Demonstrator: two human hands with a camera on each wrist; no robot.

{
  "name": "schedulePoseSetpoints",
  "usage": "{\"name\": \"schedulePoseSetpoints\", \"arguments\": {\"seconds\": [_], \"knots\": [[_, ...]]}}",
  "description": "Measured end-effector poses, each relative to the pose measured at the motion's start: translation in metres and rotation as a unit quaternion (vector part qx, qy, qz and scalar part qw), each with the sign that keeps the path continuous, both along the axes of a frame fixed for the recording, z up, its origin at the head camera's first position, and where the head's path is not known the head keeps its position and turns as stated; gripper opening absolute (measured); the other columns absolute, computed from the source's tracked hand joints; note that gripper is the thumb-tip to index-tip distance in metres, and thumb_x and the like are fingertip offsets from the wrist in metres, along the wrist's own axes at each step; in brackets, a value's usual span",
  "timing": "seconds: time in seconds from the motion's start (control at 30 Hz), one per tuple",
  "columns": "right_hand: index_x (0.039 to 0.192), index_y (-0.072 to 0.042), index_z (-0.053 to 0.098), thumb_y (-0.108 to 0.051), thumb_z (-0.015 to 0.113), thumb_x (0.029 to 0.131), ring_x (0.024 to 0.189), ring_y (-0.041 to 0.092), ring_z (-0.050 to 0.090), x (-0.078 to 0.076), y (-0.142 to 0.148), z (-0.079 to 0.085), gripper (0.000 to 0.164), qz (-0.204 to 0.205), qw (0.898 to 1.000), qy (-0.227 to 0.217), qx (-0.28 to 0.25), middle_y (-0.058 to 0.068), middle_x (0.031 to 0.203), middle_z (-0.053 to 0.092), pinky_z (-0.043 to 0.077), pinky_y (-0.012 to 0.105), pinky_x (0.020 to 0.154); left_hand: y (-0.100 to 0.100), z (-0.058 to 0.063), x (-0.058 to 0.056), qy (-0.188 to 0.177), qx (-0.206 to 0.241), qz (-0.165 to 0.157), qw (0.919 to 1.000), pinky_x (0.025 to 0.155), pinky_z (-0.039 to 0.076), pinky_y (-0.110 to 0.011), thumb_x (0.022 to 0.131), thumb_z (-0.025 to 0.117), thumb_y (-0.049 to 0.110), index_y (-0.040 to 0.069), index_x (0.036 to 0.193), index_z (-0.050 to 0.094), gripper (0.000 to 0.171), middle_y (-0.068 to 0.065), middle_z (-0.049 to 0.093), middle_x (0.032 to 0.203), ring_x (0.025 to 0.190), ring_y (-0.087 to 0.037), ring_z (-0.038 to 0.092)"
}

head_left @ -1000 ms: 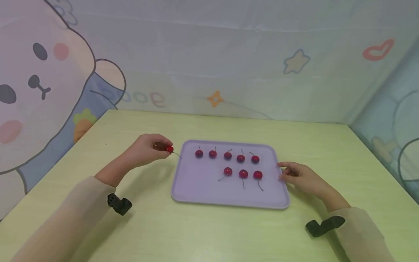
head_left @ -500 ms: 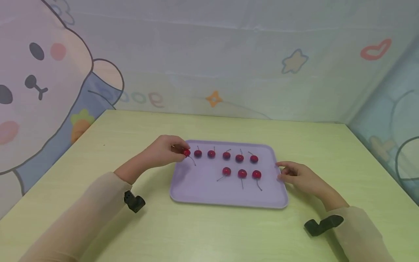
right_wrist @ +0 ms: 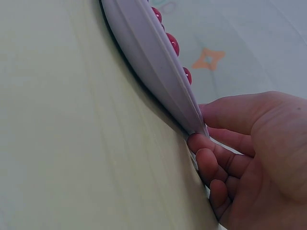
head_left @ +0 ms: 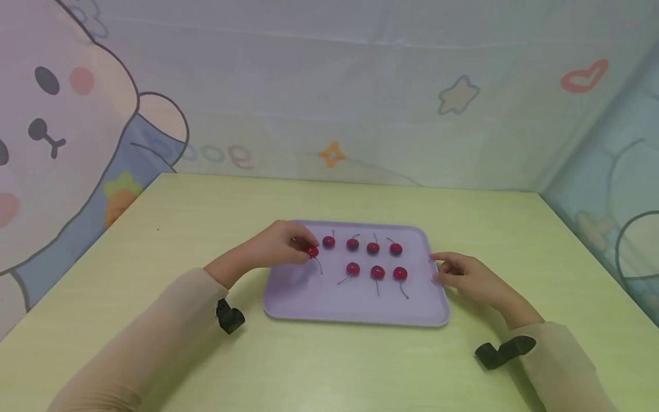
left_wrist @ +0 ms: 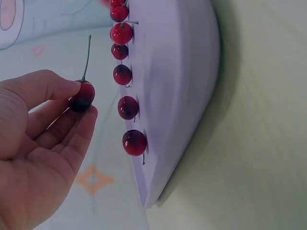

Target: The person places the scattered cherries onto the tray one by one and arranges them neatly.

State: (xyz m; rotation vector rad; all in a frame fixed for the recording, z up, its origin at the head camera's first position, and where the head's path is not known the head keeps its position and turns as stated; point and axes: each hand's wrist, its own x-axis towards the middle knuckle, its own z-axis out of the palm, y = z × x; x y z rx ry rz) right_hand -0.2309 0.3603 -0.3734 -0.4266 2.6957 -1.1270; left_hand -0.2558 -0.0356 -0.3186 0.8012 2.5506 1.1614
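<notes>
My left hand (head_left: 278,245) pinches a red cherry (left_wrist: 82,97) between thumb and fingertips, its thin green stem sticking out. It is held over the left part of the lilac tray (head_left: 355,312). On the tray lie several more cherries in two rows, such as a back-row cherry (head_left: 328,242) and a front-row cherry (head_left: 377,273). In the head view the left fingers hide the leftmost back-row spot. At the tray's right rim, my right hand (head_left: 471,277) grips the edge between thumb and fingers, seen close up along the tray side (right_wrist: 153,62) in the right wrist view.
The tray rests on a pale yellow-green table (head_left: 329,366). A printed cloth backdrop (head_left: 329,86) with a bear and stars stands behind it and along the right side. Small black cameras (head_left: 230,316) are strapped at both wrists.
My left hand has carried the cherry rightward from outside the tray's left edge to over the tray, and slightly nearer to me. My right hand stays at the right rim.
</notes>
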Motion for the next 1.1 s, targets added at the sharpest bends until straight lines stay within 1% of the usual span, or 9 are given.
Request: {"name": "schedulePoseSetpoints", "arguments": {"seconds": [0.13, 0.33, 0.63, 1.0, 1.1], "knots": [[0.137, 0.004, 0.048, -0.015, 0.063, 0.093, 0.083, 0.018, 0.047, 0.0, 0.0, 0.001, 0.05, -0.001, 1.0, -0.001, 0.0, 0.007, 0.096, 0.058, 0.04, 0.022, 0.064, 0.007, -0.002, -0.003, 0.003, -0.01, -0.016, 0.9998, 0.085, 0.053, -0.031, 0.081, 0.067, -0.001, -0.002, 0.104, 0.071, 0.023, -0.011, 0.068, 0.102, 0.093, -0.02, 0.066], [0.137, 0.004, 0.048, -0.015, 0.063, 0.093, 0.083, 0.018, 0.047, 0.0, 0.0, 0.001, 0.05, -0.001, 1.0, -0.001, 0.0, 0.007, 0.097, 0.059, 0.04, 0.022, 0.063, 0.016, -0.005, -0.007, 0.022, -0.046, -0.039, 0.9979, 0.084, 0.053, -0.028, 0.081, 0.068, -0.001, 0.0, 0.102, 0.072, 0.021, -0.009, 0.07, 0.101, 0.091, -0.016, 0.066], [0.136, 0.005, 0.048, -0.014, 0.063, 0.093, 0.082, 0.017, 0.048, -0.001, 0.001, -0.001, 0.049, 0.008, 1.0, 0.004, -0.01, 0.007, 0.096, 0.059, 0.041, 0.022, 0.065, 0.022, -0.014, -0.011, 0.041, -0.086, -0.053, 0.994, 0.08, 0.053, -0.026, 0.08, 0.069, 0.0, 0.005, 0.102, 0.074, 0.023, -0.004, 0.071, 0.1, 0.089, -0.012, 0.064], [0.136, 0.005, 0.048, -0.014, 0.063, 0.093, 0.082, 0.018, 0.048, 0.001, -0.001, 0.001, 0.049, -0.001, 1.0, -0.005, -0.01, 0.007, 0.095, 0.058, 0.04, 0.022, 0.064, 0.029, -0.017, -0.017, 0.023, -0.108, -0.057, 0.9923, 0.077, 0.051, -0.022, 0.08, 0.066, -0.003, 0.005, 0.101, 0.074, 0.025, -0.003, 0.07, 0.098, 0.085, -0.01, 0.061], [0.136, 0.005, 0.048, -0.014, 0.062, 0.093, 0.082, 0.018, 0.047, 0.001, -0.002, 0.0, 0.049, -0.003, 1.0, -0.004, -0.006, 0.007, 0.095, 0.058, 0.04, 0.022, 0.063, 0.03, -0.017, -0.018, 0.024, -0.112, -0.058, 0.9917, 0.076, 0.05, -0.022, 0.079, 0.066, -0.003, 0.006, 0.101, 0.074, 0.025, -0.002, 0.07, 0.097, 0.084, -0.01, 0.059]]}}
